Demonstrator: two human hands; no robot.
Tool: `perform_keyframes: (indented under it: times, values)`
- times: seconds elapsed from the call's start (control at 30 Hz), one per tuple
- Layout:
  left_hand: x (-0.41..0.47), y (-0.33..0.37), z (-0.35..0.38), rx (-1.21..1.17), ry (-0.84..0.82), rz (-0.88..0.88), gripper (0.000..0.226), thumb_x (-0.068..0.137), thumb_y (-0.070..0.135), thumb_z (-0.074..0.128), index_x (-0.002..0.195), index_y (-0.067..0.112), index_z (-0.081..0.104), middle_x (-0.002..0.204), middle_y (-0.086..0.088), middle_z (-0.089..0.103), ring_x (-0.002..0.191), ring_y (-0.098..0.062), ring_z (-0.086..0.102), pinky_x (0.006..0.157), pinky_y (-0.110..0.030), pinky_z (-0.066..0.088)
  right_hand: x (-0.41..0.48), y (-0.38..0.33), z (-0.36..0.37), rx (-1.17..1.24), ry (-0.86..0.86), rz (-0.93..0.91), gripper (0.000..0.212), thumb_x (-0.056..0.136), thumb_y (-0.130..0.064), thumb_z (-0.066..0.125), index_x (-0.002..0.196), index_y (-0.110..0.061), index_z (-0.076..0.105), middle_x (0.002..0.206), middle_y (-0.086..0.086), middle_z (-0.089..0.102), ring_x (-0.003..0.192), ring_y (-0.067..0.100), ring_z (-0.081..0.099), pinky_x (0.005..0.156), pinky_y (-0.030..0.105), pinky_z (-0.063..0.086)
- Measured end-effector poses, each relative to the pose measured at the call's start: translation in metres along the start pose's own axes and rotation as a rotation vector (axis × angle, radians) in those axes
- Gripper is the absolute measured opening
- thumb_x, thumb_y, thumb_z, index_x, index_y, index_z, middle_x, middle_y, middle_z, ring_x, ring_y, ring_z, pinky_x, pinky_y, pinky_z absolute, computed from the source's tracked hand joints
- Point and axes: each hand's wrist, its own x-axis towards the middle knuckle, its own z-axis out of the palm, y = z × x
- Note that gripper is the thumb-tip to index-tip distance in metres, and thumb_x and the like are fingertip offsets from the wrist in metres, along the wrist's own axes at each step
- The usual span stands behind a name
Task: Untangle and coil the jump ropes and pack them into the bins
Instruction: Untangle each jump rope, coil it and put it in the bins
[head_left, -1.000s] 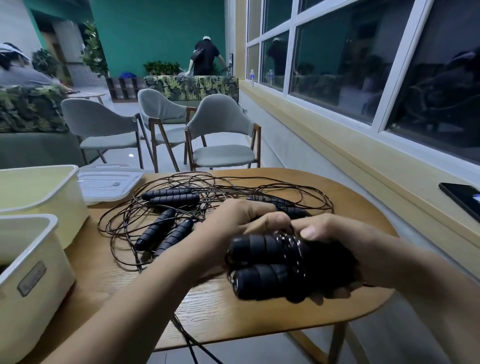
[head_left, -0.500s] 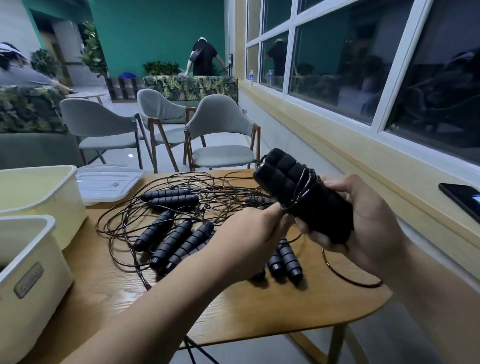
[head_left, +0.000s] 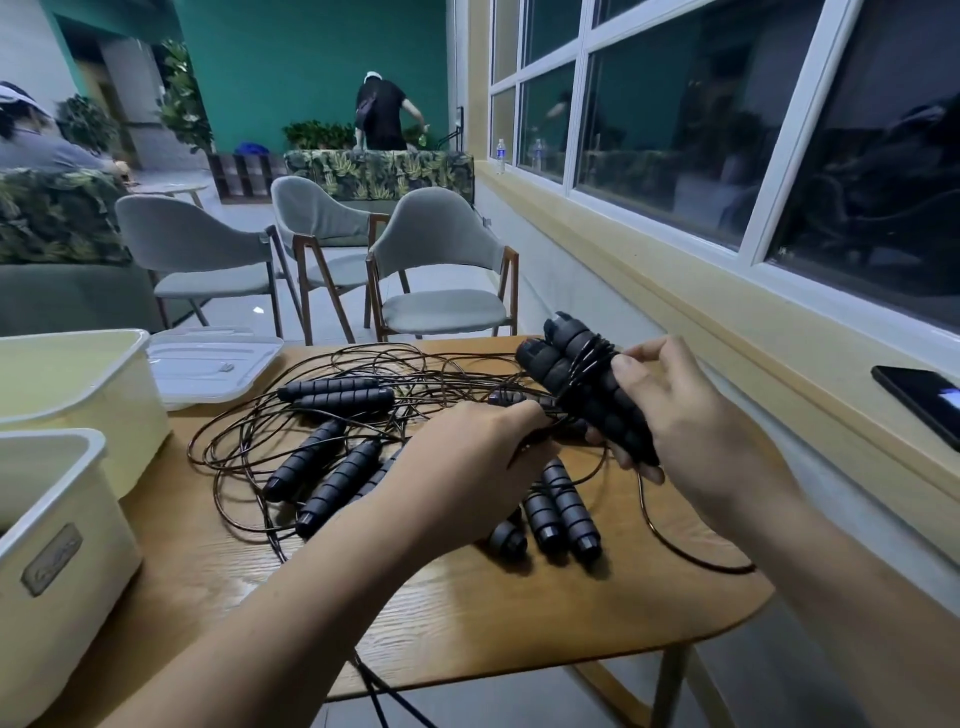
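Note:
My right hand (head_left: 691, 415) grips a pair of black foam jump-rope handles (head_left: 576, 379) with thin cord wound round their middle, held tilted above the table. My left hand (head_left: 467, 457) pinches the cord just below that bundle. A loose end of cord (head_left: 675, 545) loops down to the table's right edge. Under my hands lies a tangle of dark cords (head_left: 322, 410) with several more black handles (head_left: 332, 467) on the wooden table (head_left: 519, 623). Two cream bins stand at the left, a near bin (head_left: 67, 561) and a far bin (head_left: 104, 374).
A clear plastic lid (head_left: 213, 364) lies behind the far bin. A phone (head_left: 919, 400) rests on the window ledge at right. Grey chairs (head_left: 441, 275) stand beyond the table. One cord hangs over the front edge (head_left: 374, 691). People are in the background.
My right hand lifted the wrapped handle pair from low over the table up to the right. My left hand moved from the bundle to the cord beneath it. More handles on the table came into view.

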Motion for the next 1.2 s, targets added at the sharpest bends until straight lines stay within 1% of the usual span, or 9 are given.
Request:
perform_keyframes:
  times: [0.2,0.4,0.73,0.83,0.93,1.0,1.03,1.13,1.2]
  values:
    - [0.0,-0.008,-0.002,-0.019,0.038,0.039,0.026,0.099,0.051,0.063,0.094,0.026,0.062,0.073,0.009,0.061,0.068,-0.018,0.056,0.063,-0.041,0.051,0.002,0.009,0.004,-0.333,-0.109,-0.025,0.019,0.112,-0.047,0.045,0.107,-0.031,0.052,0.082,0.011,0.077,0.059,0.025,0.067,0.053,0.031,0.046]
    - [0.0,-0.008,-0.006,-0.121,0.091,0.077,0.03,0.091,0.05,0.072,0.083,0.023,0.063,0.071,0.011,0.06,0.067,-0.008,0.052,0.063,-0.038,0.05,-0.005,0.014,0.017,-0.556,-0.194,-0.074,0.022,0.108,-0.056,0.043,0.104,-0.037,0.053,0.079,-0.006,0.071,0.076,0.01,0.065,0.072,0.04,0.05]
    - [0.0,-0.007,-0.021,-0.29,0.087,0.02,0.044,0.072,0.059,0.086,0.072,0.021,0.065,0.065,0.007,0.062,0.063,-0.014,0.058,0.054,-0.036,0.049,-0.018,-0.018,0.0,-0.458,-0.56,-0.035,0.034,0.114,-0.044,0.044,0.102,-0.017,0.058,0.089,0.008,0.071,0.064,0.005,0.061,0.061,0.024,0.041]
    - [0.001,-0.008,-0.023,-0.354,0.033,0.005,0.043,0.072,0.059,0.088,0.071,0.021,0.066,0.062,0.004,0.061,0.06,-0.013,0.056,0.053,-0.033,0.045,-0.02,-0.024,-0.002,-0.316,-0.674,0.16,0.035,0.114,-0.046,0.044,0.108,-0.014,0.056,0.089,0.016,0.076,0.065,0.026,0.067,0.054,0.033,0.041]
    - [0.003,-0.007,-0.024,-0.4,-0.003,0.001,0.042,0.073,0.061,0.083,0.07,0.022,0.068,0.062,0.003,0.063,0.058,-0.013,0.055,0.051,-0.03,0.042,-0.004,-0.01,0.015,-0.461,-0.787,0.258,0.025,0.11,-0.03,0.056,0.123,-0.01,0.064,0.119,0.032,0.071,0.108,0.04,0.067,0.067,0.034,0.047]
    - [0.005,-0.008,-0.023,-0.414,-0.011,0.008,0.046,0.077,0.066,0.077,0.07,0.021,0.067,0.061,0.003,0.064,0.056,-0.013,0.056,0.05,-0.03,0.041,0.002,0.001,0.029,-0.404,-0.899,0.282,0.038,0.115,-0.009,0.042,0.149,0.005,0.047,0.152,0.028,0.052,0.141,0.033,0.049,0.09,0.029,0.045]
    - [0.005,-0.009,-0.022,-0.435,-0.024,0.003,0.047,0.08,0.066,0.076,0.07,0.021,0.067,0.062,0.001,0.064,0.057,-0.017,0.057,0.05,-0.031,0.041,0.007,-0.01,0.036,-0.488,-0.943,0.24,0.039,0.115,-0.01,0.036,0.147,0.008,0.047,0.149,0.025,0.05,0.146,0.033,0.043,0.092,0.029,0.04]
    - [0.006,-0.006,-0.026,-0.55,-0.073,-0.047,0.051,0.085,0.065,0.072,0.07,0.017,0.066,0.062,-0.006,0.063,0.055,-0.021,0.054,0.05,-0.032,0.036,0.026,-0.04,0.048,-0.734,-0.965,0.308,0.073,0.085,-0.055,0.039,0.127,0.002,0.058,0.137,0.026,0.056,0.137,0.023,0.053,0.078,0.021,0.043]
    - [0.01,-0.003,-0.024,-0.588,-0.076,-0.058,0.056,0.086,0.074,0.065,0.071,0.02,0.068,0.06,-0.004,0.061,0.055,-0.008,0.05,0.051,-0.029,0.034,0.023,-0.042,0.049,-0.675,-0.91,0.286,0.037,0.102,-0.038,0.03,0.102,-0.015,0.058,0.11,0.01,0.061,0.099,-0.004,0.065,0.065,0.006,0.042]
